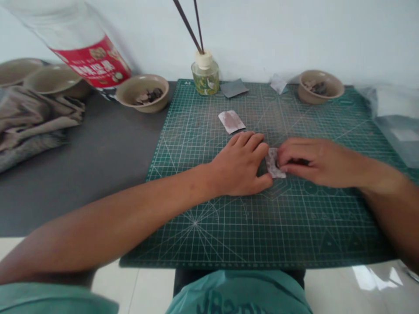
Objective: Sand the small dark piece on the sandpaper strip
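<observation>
The left hand (pixel 238 163) lies palm down with its fingers together, its fingertips against the left edge of a folded sandpaper scrap (pixel 274 163); whether it grips the scrap cannot be told. The right hand (pixel 314 162) is curled, its fingers pinching the scrap's right side, and a dark piece (pixel 294 162) shows half hidden inside them. Both hands and the scrap sit near the middle of a green cutting mat (pixel 262 229) on a grey desk (pixel 81 196). Three more sheets lie on or at the mat's far edge: a worn sandpaper sheet (pixel 231 121), a dark grey sheet (pixel 234 88) and a pale sheet (pixel 278 83). There are four tan bowls: two at far left (pixel 18 72) (pixel 54 79), partly cut off or overlapped, and two (pixel 142 92) (pixel 321 86) holding small dark pieces, too small to make out. Also there are one reed diffuser (pixel 205 73) with two sticks, a blurred bottle (pixel 94 61) with a red label, cut off by the frame, a crumpled cloth (pixel 32 126) and a plastic bag (pixel 394 124).
</observation>
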`<state>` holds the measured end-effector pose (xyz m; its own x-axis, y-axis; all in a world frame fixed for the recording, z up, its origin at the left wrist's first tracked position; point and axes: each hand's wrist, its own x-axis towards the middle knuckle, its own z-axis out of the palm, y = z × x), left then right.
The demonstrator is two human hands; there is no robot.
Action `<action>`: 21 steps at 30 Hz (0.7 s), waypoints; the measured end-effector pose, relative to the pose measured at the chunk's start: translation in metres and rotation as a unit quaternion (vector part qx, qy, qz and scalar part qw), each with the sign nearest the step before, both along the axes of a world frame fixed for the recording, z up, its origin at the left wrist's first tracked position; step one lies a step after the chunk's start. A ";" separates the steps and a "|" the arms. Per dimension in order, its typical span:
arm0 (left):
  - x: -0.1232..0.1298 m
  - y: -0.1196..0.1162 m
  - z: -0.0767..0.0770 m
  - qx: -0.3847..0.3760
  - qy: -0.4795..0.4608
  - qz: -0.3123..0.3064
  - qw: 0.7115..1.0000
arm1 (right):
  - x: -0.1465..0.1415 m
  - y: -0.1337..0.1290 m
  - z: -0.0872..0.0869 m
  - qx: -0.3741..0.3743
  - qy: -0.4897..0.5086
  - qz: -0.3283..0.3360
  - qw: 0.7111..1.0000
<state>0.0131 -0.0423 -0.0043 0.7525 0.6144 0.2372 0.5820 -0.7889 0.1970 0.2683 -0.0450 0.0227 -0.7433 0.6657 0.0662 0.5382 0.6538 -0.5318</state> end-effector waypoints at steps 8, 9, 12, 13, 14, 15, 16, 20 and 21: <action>0.000 -0.001 0.000 0.001 0.003 0.002 1.000 | 0.005 0.006 -0.002 0.075 -0.012 -0.054 0.996; 0.000 -0.002 0.000 0.000 0.006 0.002 1.000 | 0.006 0.007 -0.001 0.061 -0.012 -0.044 0.997; 0.000 -0.001 0.000 0.003 0.005 -0.007 1.000 | 0.005 0.003 -0.001 0.014 0.001 0.004 1.000; 0.000 -0.001 0.000 0.003 0.003 -0.007 1.000 | 0.003 0.002 -0.002 0.017 0.005 0.007 1.000; 0.000 0.000 -0.001 0.004 0.000 -0.007 1.000 | 0.001 0.001 -0.004 0.031 0.006 0.000 0.999; 0.000 0.000 -0.001 0.006 -0.003 -0.006 1.000 | -0.001 0.002 -0.005 0.053 0.002 -0.015 0.998; 0.000 0.000 -0.001 0.008 -0.005 -0.004 1.000 | -0.001 0.003 -0.006 0.078 -0.004 -0.032 0.996; 0.000 0.000 -0.001 0.009 -0.002 0.000 1.000 | 0.004 0.006 -0.004 0.089 -0.016 -0.044 0.995; 0.000 0.000 -0.001 0.006 0.001 -0.001 1.000 | 0.005 0.006 -0.003 0.072 -0.013 -0.029 0.997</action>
